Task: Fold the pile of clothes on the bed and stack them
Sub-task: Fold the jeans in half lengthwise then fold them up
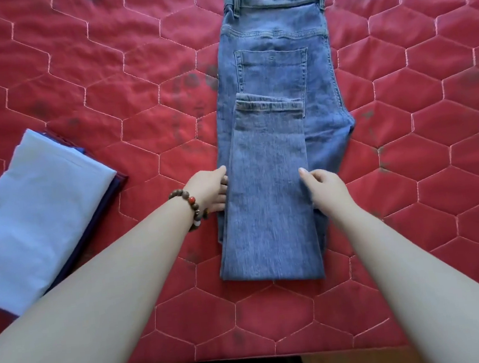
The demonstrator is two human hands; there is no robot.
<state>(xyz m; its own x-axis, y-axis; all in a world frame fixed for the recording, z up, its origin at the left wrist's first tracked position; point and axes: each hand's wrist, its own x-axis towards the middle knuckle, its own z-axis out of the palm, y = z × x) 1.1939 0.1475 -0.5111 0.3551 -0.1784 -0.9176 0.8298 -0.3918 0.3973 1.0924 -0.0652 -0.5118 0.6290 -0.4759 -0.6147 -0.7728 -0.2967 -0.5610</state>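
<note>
1. Folded blue jeans are laid lengthwise on the red quilted bedspread.
2. Their side edges are touched by the left hand and the right hand.
3. A folded stack is seen at left.

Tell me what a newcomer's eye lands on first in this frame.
The blue jeans lie lengthwise mid-frame on the red quilted bedspread, legs folded up over the seat. The left hand and right hand touch their two long edges. A folded pale blue stack sits at the left.
</note>
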